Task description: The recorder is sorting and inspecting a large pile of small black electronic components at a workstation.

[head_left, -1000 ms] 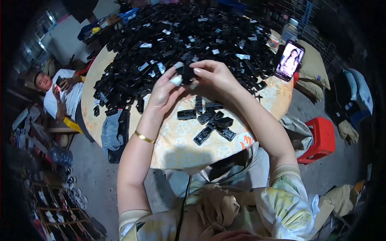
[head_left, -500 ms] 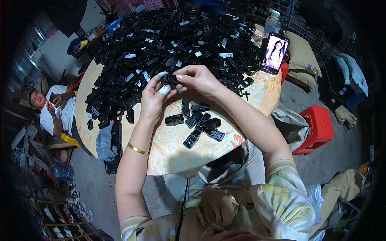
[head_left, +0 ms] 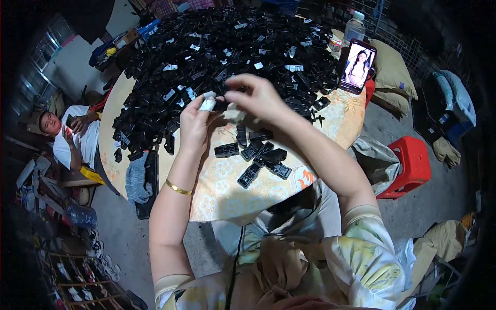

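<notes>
My left hand (head_left: 195,124), with white wraps on its fingertips, is closed on a small black plastic part (head_left: 221,105), mostly hidden by the fingers. Close to its right, my right hand (head_left: 261,101) is blurred, its thumb and forefinger apart with no part visible between them. Both hands are over the near edge of a large heap of black plastic parts (head_left: 206,57), with lighter pieces scattered among them. Below the hands, several black rectangular parts (head_left: 226,150) form a loose cluster on the patterned tablecloth (head_left: 222,194).
A lit phone (head_left: 356,67) stands upright at the table's right, before a clear bottle (head_left: 354,27). Beyond are stuffed sacks (head_left: 395,67) and a red stool (head_left: 413,166). A grey cloth (head_left: 138,178) hangs at the left edge. Another person (head_left: 77,134) reclines at the left, holding a phone.
My right hand has let go of the black part and lifted slightly away, its fingers parting. The left hand keeps hold of the part. The view has shifted slightly.
</notes>
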Demonstrator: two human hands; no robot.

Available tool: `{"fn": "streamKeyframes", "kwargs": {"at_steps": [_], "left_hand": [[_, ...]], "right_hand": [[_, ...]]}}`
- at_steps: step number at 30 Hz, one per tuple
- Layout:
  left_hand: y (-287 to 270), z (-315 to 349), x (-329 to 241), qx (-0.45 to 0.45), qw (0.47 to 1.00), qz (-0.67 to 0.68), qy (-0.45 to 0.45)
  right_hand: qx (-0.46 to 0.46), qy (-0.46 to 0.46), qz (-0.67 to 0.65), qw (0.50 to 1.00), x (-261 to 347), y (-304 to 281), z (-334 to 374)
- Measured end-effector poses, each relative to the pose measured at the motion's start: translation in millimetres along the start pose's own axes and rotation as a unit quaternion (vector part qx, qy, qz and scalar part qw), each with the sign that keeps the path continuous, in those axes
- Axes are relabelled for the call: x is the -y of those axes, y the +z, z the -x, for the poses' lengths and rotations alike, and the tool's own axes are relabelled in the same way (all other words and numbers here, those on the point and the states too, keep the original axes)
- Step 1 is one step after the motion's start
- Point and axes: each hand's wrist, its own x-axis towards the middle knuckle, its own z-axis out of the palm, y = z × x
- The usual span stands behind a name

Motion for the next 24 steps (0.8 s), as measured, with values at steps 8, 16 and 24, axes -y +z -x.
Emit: {"fn": "streamKeyframes", "kwargs": {"at_steps": [8,16,24], "left_hand": [[-7.0,1.5,13.4,0.081,0.890,-0.443,0.070],[-1.7,10.8,10.7,0.265,0.823,-0.478,0.157],[-5.1,9.9,9.4,0.373,0.854,-0.360,0.042]], "right_hand": [[-0.027,-0.027,0.277,0.960,24.3,-110.1,31.0],[0.046,-0.005,0.477,0.878,9.9,-71.9,73.6],[0.094,-0.121,0.540,0.828,-16.8,-21.7,7.5]]}}
